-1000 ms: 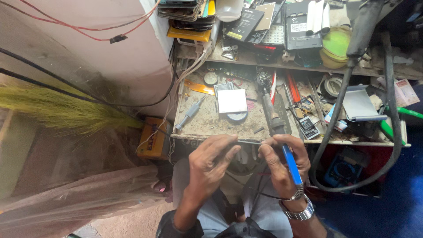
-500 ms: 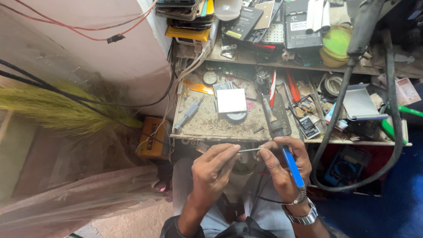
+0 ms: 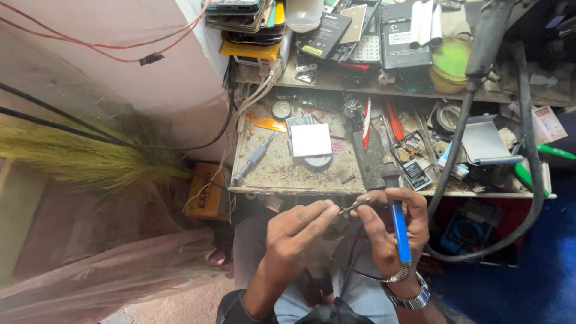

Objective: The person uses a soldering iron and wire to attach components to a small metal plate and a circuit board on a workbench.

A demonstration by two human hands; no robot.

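Your right hand (image 3: 393, 231) is clamped around the blue-handled soldering iron (image 3: 398, 225), and your left hand (image 3: 297, 231) pinches its fingers together on a thin metal piece (image 3: 354, 207) held just in front of the bench edge, almost touching your right fingertips. With the iron's dark barrel this close to both hands, a slip could burn a finger or drop the piece into your lap. Whether the piece is a wire or tweezers cannot be told, and the cluttered workbench (image 3: 288, 171) beyond is too crowded to sort out.
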